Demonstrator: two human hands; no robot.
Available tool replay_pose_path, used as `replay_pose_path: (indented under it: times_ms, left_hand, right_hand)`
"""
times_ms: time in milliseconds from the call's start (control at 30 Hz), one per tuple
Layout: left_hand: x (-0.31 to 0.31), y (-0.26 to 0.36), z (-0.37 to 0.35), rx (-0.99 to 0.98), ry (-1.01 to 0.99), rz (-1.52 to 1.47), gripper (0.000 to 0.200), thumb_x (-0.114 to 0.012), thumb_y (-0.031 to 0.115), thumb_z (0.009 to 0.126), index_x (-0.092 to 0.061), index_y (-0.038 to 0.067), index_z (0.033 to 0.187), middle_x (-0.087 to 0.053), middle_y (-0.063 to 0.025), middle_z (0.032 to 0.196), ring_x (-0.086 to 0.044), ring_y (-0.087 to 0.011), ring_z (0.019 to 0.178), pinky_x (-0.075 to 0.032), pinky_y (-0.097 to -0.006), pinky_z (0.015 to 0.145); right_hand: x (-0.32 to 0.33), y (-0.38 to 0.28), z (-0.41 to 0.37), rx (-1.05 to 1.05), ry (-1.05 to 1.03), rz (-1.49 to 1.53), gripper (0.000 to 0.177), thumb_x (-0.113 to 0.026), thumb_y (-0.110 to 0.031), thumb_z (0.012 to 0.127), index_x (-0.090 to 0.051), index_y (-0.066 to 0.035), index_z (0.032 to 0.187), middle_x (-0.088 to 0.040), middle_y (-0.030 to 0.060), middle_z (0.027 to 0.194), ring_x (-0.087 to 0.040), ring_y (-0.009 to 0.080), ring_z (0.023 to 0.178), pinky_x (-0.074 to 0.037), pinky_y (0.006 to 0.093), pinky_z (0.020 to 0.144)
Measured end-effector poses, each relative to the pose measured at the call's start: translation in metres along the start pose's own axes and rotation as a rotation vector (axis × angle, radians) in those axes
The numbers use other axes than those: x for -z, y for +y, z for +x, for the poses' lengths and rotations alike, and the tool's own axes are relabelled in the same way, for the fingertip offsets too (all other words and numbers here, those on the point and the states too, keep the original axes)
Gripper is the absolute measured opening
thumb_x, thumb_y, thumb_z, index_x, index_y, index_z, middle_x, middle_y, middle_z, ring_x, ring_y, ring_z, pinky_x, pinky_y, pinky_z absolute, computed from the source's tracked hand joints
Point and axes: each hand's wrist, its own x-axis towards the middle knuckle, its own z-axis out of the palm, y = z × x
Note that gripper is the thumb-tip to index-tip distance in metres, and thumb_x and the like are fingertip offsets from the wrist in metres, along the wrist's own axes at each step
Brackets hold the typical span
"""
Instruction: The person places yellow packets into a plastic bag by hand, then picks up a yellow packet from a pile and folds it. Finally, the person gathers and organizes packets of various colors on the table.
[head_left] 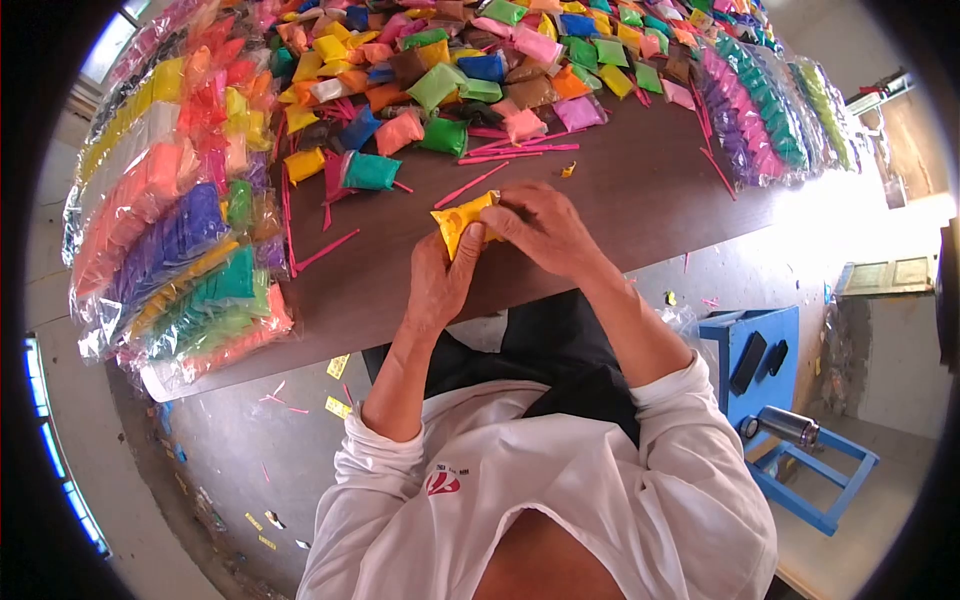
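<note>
— Where do we have our hands?

— Both are on the yellow packet point(460, 222), over the near part of the desk point(640, 190). Our left hand point(440, 285) grips it from below, with the thumb and fingers closed around its lower end. Our right hand point(545, 228) comes in from the right and pinches its upper edge. So our hands are together, both clamped on that one packet.

— Is the packet resting on the desk?

— We cannot tell for sure. It sits tilted between our hands, with one corner pointing left.

— What do we see around it?

— Pink sticks point(505, 155) are scattered on the brown top just beyond our hands, and a teal packet point(372, 171) lies beyond them to the left. Farther back is a loose heap of small packets point(470, 70) in many colours. Along the left edge we see clear bags of packets point(170, 240) sorted by colour, and another row of bags point(765, 125) runs along the right edge.

— And off the desk?

— Down to our right stands a blue stool point(720, 340). A dark flat thing point(748, 362) lies on it, and a metal flask point(790, 428) lies at its near edge.
</note>
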Motion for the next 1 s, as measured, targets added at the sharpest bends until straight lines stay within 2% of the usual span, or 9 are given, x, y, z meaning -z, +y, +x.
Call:
replay_pose_path:
  times_ms: [33,167,233,433,533,567,667,733,1000]
  left_hand:
    - [0.000,0.000,0.000,-0.006,0.003,-0.005,0.043,-0.056,0.043,0.098,-0.063,0.000,0.102,-0.063,-0.0016,0.086,-0.055,-0.0092,0.076,-0.045,-0.0247,0.068]
    - [0.000,0.006,0.001,-0.012,-0.021,0.026,0.038,-0.064,0.036,0.094,-0.063,-0.001,0.097,-0.063,-0.0085,0.075,-0.056,-0.0138,0.070,-0.045,-0.0297,0.063]
    - [0.000,0.002,0.001,-0.026,-0.046,-0.018,0.038,-0.065,0.036,0.094,-0.063,-0.002,0.097,-0.061,-0.0058,0.076,-0.054,-0.0116,0.071,-0.044,-0.0288,0.063]
    - [0.000,0.002,-0.003,0.033,-0.053,-0.171,0.042,-0.062,0.040,0.095,-0.062,-0.002,0.097,-0.058,0.0010,0.081,-0.048,-0.0077,0.073,-0.041,-0.0255,0.063]
    - [0.004,-0.002,-0.002,0.060,-0.077,-0.167,0.044,-0.058,0.044,0.097,-0.062,0.000,0.104,-0.062,-0.0005,0.089,-0.053,-0.0082,0.080,-0.042,-0.0239,0.071]
    - [0.005,-0.002,-0.002,0.064,-0.088,-0.162,0.046,-0.057,0.045,0.097,-0.063,0.001,0.107,-0.064,-0.0016,0.092,-0.055,-0.0085,0.083,-0.044,-0.0234,0.075]
    - [-0.002,0.001,-0.001,0.018,-0.012,-0.224,0.047,-0.054,0.046,0.098,-0.061,-0.001,0.100,-0.058,-0.0008,0.084,-0.049,-0.0079,0.076,-0.041,-0.0239,0.067]
    - [-0.001,0.001,-0.001,0.017,-0.012,-0.219,0.047,-0.054,0.047,0.098,-0.060,0.000,0.101,-0.059,-0.0015,0.085,-0.051,-0.0084,0.077,-0.042,-0.0238,0.068]
    - [-0.001,0.009,-0.001,0.053,-0.008,-0.249,0.052,-0.049,0.051,0.098,-0.062,0.002,0.105,-0.063,-0.0028,0.089,-0.055,-0.0085,0.080,-0.044,-0.0237,0.072]
  right_hand:
    - [0.001,-0.009,0.003,-0.175,-0.137,0.275,0.033,-0.066,-0.031,0.091,-0.067,0.002,0.092,-0.065,0.0112,0.079,-0.060,0.0196,0.072,-0.047,0.0337,0.063]
    - [0.001,-0.009,0.006,-0.252,-0.162,0.316,0.026,-0.066,-0.023,0.092,-0.066,0.003,0.091,-0.061,0.0083,0.071,-0.052,0.0105,0.065,-0.044,0.0311,0.060]
    - [0.004,-0.014,0.006,-0.285,-0.148,0.297,0.023,-0.065,-0.019,0.092,-0.065,0.004,0.090,-0.061,0.0073,0.070,-0.050,0.0076,0.067,-0.044,0.0305,0.060]
    - [0.008,-0.002,0.004,-0.253,-0.244,0.278,0.023,-0.064,-0.019,0.094,-0.066,0.003,0.093,-0.060,-0.0013,0.077,-0.049,0.0039,0.075,-0.044,0.0243,0.065]
    - [0.002,0.004,0.001,-0.251,-0.191,0.400,0.026,-0.060,-0.021,0.096,-0.064,0.004,0.091,-0.059,0.0028,0.074,-0.050,0.0086,0.070,-0.043,0.0279,0.062]
    - [0.002,0.003,0.001,-0.281,-0.162,0.505,0.026,-0.059,-0.022,0.097,-0.065,0.003,0.093,-0.060,0.0022,0.078,-0.051,0.0085,0.071,-0.043,0.0271,0.062]
    - [0.005,0.000,0.001,-0.386,-0.104,0.775,0.027,-0.057,-0.024,0.099,-0.066,0.001,0.105,-0.063,0.0008,0.087,-0.055,0.0086,0.076,-0.045,0.0246,0.066]
    - [0.012,0.004,0.003,-0.479,-0.105,0.891,0.031,-0.059,-0.023,0.098,-0.064,0.000,0.118,-0.065,0.0001,0.092,-0.060,0.0090,0.082,-0.048,0.0229,0.072]
    - [0.011,0.002,0.002,-0.461,-0.167,0.805,0.029,-0.065,-0.028,0.094,-0.070,-0.003,0.107,-0.064,-0.0011,0.085,-0.055,0.0067,0.073,-0.045,0.0216,0.066]
